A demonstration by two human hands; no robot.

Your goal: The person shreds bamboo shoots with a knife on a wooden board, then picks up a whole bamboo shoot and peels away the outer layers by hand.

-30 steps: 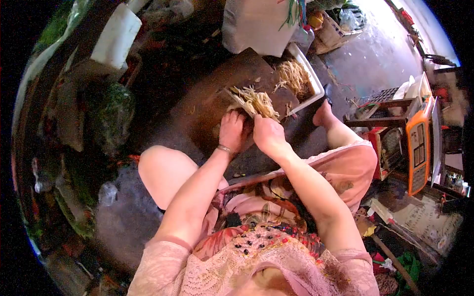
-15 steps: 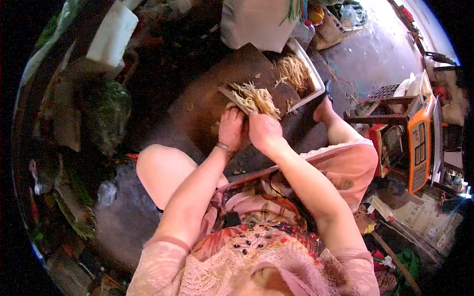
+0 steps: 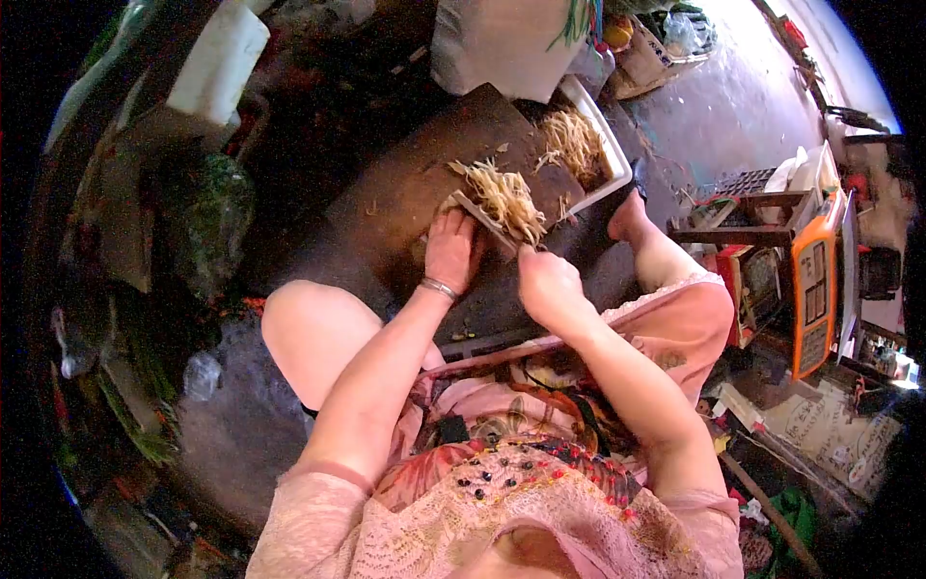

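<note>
My right hand (image 3: 552, 289) is closed around the handle end of a knife. The knife's broad blade (image 3: 485, 220) reaches up and left across the dark cutting board (image 3: 381, 207). Along the blade's far side lies a heap of pale, thin-cut shreds (image 3: 502, 196). My left hand (image 3: 451, 253) rests on the board by the blade's left end, its fingers bent down and close together; whatever is under them is mostly hidden.
A white tray (image 3: 620, 166) of similar shreds stands beyond the board's right side. Behind it is a large pale container (image 3: 492, 48). To the right are an orange-framed device (image 3: 808, 299) and a wooden stool (image 3: 743, 234). Bagged greens (image 3: 217, 207) lie left.
My right hand and the knife have moved right and slightly toward me, and more of the shred heap shows. My left hand has stayed nearly in place.
</note>
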